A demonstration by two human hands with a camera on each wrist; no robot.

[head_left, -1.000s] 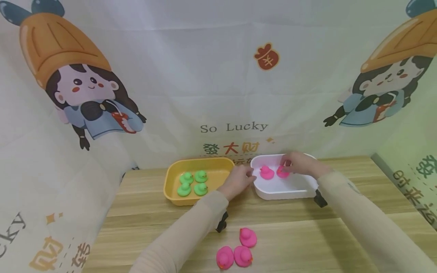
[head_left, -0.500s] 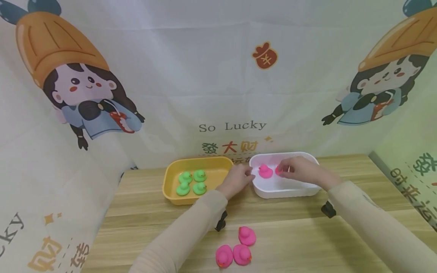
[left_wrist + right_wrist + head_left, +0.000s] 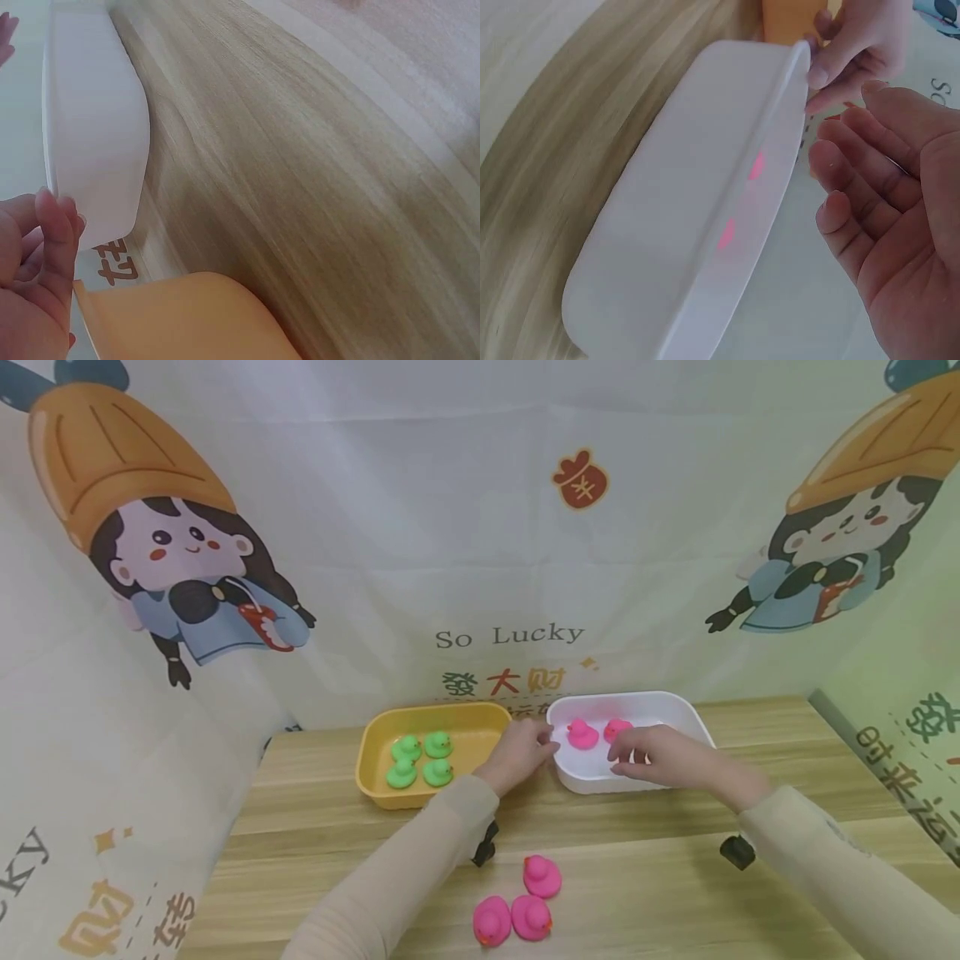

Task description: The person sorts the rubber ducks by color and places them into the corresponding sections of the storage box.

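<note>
My left hand (image 3: 517, 753) holds the left end of the white basin (image 3: 630, 783), its fingertips at the rim. The left wrist view shows those fingers (image 3: 56, 225) against the basin's outer wall. My right hand (image 3: 663, 758), empty with relaxed fingers, hovers over the basin's front right rim. Inside the basin, toward the left, sit a pink rubber duck (image 3: 582, 735) and a second pink duck (image 3: 617, 730), partly behind my right fingers. In the right wrist view, the right palm (image 3: 900, 247) faces the camera with nothing in it.
A yellow basin (image 3: 375, 789) with several green ducks (image 3: 401, 772) stands on the left, beside my left hand. Near the front of the wooden table (image 3: 637, 877) lie three pink ducks (image 3: 532, 917). A printed cloth (image 3: 480, 543) hangs behind.
My right hand lets go of the second pink duck in the white basin and draws back toward the front right. The left hand stays at the basin's rim.
</note>
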